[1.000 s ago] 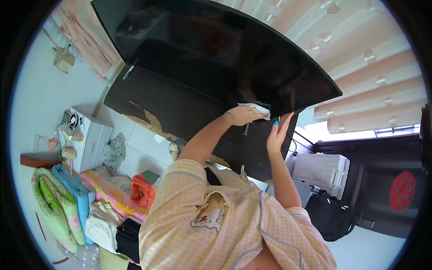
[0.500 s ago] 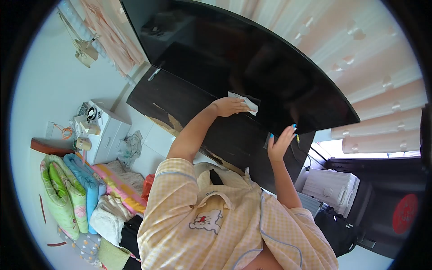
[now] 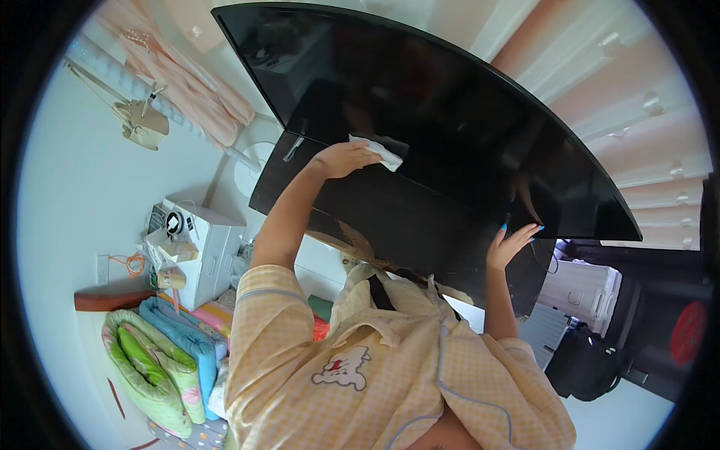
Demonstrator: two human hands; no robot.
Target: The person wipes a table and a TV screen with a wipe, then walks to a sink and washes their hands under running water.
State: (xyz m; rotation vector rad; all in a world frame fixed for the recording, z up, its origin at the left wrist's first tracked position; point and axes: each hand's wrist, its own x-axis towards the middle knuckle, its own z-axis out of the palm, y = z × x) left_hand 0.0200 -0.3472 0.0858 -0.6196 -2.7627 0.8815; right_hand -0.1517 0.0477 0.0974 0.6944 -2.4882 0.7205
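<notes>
A large black television (image 3: 442, 97) stands on a dark cabinet (image 3: 405, 225) whose front edge is chipped. My left hand (image 3: 346, 159) presses a folded white cloth (image 3: 382, 154) against the lower part of the screen, left of its middle; the fingers lie over the cloth. Near the screen's lower right edge is my right hand (image 3: 513, 246), with fingers spread, blue nails and nothing in it. Whether its fingertips touch the screen I cannot tell.
Left are a white drawer unit (image 3: 214, 251) with small items, folded quilts (image 3: 150, 367) and a hanging beige bag (image 3: 142, 124). At right are a white suitcase (image 3: 581, 289), a black bag (image 3: 581, 367) and pale curtains (image 3: 652, 135).
My left hand and the cloth have moved left along the screen's lower part. My right hand, fingers spread, is still near the lower right edge. The view has shifted.
</notes>
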